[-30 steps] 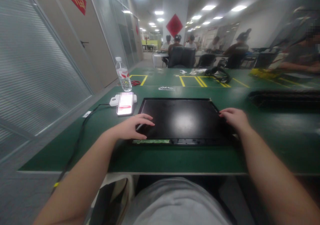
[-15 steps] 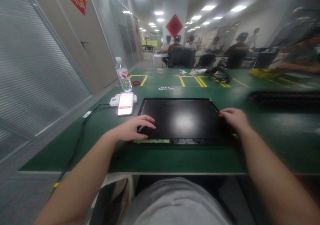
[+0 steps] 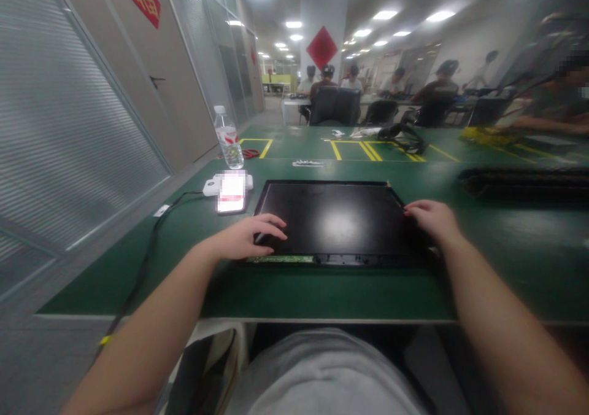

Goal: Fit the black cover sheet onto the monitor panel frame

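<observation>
Left hand: the left hand (image 3: pixel 243 238) lies palm down at the near left corner of the black panel (image 3: pixel 335 218); fingers stretched forward and a little spread, tips resting on the dark face, thumb tucked along the near edge; it grips nothing, just presses flat
Left forearm: bare, running from the lower left corner of the view up and inward to the wrist; wrist low over the table edge
Right hand: the right hand (image 3: pixel 430 218) sits on the panel's right edge, knuckles up, fingers curled slightly and pointing left onto the surface; whether the fingertips hook under the rim I cannot tell; nothing is enclosed in it
Right forearm: bare, coming in from the lower right, angled inward
Black panel: flat on the green table (image 3: pixel 322 292), straight in front of the person, between the two hands; glossy face up with a pale glare in the middle; a green strip (image 3: pixel 280 259) shows along its near edge beside the left hand
Left of the panel: a phone (image 3: pixel 230 192) lying on a white charger, a cable (image 3: pixel 147 249) trailing off toward the table's left edge; a water bottle (image 3: pixel 228 137) upright behind it
Farther off: other people seated at distant tables, blurred
</observation>
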`<state>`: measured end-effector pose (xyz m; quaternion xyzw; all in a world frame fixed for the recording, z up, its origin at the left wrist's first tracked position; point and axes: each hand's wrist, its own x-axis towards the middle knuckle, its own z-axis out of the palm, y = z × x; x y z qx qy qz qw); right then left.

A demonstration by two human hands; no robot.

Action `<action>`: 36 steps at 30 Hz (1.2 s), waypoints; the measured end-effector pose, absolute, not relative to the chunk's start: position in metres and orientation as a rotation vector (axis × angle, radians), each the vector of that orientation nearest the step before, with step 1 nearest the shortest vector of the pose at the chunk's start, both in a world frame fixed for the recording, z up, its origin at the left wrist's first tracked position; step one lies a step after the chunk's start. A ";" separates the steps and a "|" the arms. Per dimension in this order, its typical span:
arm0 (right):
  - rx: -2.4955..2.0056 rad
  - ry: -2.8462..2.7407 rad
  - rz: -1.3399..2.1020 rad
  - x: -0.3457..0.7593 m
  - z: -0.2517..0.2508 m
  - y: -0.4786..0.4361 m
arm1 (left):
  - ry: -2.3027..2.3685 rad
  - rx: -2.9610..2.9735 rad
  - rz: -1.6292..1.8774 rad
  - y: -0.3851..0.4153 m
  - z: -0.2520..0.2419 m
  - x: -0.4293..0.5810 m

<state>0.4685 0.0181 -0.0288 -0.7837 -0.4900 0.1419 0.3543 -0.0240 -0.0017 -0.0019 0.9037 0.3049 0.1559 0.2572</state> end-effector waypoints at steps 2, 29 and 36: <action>-2.015 -1.272 0.364 0.469 -0.029 0.019 | 0.828 2.450 0.420 -0.002 -0.001 -0.023; -2.006 -1.188 0.440 0.459 -0.018 0.011 | 1.582 2.329 0.681 0.012 -0.014 -0.029; -2.061 -1.168 0.333 0.468 -0.024 0.017 | 1.768 2.160 0.660 0.010 -0.009 -0.027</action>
